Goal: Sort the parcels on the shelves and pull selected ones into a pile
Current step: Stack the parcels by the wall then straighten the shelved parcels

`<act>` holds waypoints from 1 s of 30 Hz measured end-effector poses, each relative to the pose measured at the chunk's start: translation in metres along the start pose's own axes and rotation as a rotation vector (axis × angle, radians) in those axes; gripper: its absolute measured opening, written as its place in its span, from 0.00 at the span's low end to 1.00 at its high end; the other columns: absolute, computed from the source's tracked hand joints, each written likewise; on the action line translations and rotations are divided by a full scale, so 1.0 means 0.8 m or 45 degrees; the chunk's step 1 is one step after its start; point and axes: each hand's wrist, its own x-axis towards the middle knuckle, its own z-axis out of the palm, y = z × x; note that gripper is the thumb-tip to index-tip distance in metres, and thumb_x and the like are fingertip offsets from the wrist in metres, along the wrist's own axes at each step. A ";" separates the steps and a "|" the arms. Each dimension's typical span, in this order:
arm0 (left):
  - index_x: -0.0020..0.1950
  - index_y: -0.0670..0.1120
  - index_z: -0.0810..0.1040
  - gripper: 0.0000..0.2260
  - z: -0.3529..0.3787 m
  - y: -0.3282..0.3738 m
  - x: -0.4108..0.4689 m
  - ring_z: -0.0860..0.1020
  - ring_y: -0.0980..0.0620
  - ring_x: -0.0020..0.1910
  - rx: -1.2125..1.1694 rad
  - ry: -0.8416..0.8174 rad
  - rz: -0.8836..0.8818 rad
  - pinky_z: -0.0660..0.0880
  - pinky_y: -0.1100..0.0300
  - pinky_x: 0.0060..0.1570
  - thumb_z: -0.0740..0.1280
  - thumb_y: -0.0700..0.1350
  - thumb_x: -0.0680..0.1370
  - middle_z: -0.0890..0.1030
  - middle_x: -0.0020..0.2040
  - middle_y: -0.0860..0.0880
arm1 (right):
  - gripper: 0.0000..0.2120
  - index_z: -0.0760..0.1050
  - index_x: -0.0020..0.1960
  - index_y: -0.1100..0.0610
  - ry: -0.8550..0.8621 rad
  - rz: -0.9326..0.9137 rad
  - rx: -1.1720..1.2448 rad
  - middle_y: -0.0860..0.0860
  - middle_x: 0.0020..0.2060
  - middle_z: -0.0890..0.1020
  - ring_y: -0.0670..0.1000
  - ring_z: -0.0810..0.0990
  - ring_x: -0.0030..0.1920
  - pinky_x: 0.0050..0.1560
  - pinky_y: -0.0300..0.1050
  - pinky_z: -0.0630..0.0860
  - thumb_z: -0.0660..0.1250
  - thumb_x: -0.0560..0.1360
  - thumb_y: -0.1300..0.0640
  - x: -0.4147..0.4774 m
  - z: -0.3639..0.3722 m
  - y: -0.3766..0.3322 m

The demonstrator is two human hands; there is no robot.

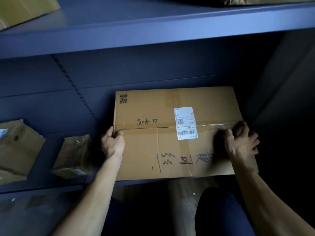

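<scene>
From the head camera, one large flat cardboard box [170,133] lies on the lower blue shelf [51,106], right of centre, its near edge at the shelf's front lip. The left hand [112,143] grips the box's left edge at the taped seam, with the thumb on top and the fingers curled over the side. The right hand [242,143] holds the right edge at the same seam; it is blurred, but the fingers look hooked round the edge rather than flat. The board looks stiff, and the box is broad and shallow, so it would probably slide easily on the painted metal and could tip if taken by one side only. A matched hold at the middle of both short edges seems the sound grip. Its weight cannot be judged. The glossy tape may be slippery, so bare cardboard is the better purchase. One white label [185,123] sits across the seam. Two smaller taped parcels share the shelf: one near parcel [73,155] and one far-left parcel [18,150]. The upper shelf [153,31] carries one carton [25,9] at its left.
</scene>
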 end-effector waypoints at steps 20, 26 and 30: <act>0.84 0.63 0.46 0.56 -0.035 -0.049 -0.065 0.27 0.55 0.79 1.239 -1.066 0.900 0.31 0.46 0.78 0.71 0.76 0.64 0.29 0.81 0.56 | 0.56 0.44 0.81 0.30 -1.070 -0.941 -0.591 0.48 0.84 0.38 0.52 0.31 0.82 0.79 0.62 0.34 0.57 0.58 0.14 -0.101 0.004 -0.014; 0.84 0.60 0.40 0.57 0.004 -0.069 -0.085 0.31 0.46 0.82 1.514 -0.997 1.234 0.34 0.43 0.80 0.76 0.66 0.68 0.33 0.83 0.48 | 0.62 0.35 0.80 0.29 -1.042 -1.033 -0.906 0.48 0.81 0.28 0.55 0.25 0.80 0.78 0.66 0.31 0.78 0.64 0.35 -0.121 0.022 -0.016; 0.84 0.61 0.43 0.56 0.024 -0.059 -0.078 0.33 0.47 0.82 1.509 -0.989 1.227 0.34 0.44 0.80 0.77 0.66 0.67 0.35 0.84 0.48 | 0.62 0.36 0.79 0.28 -1.016 -1.046 -0.877 0.48 0.82 0.31 0.55 0.28 0.81 0.79 0.65 0.32 0.79 0.63 0.35 -0.101 0.029 -0.021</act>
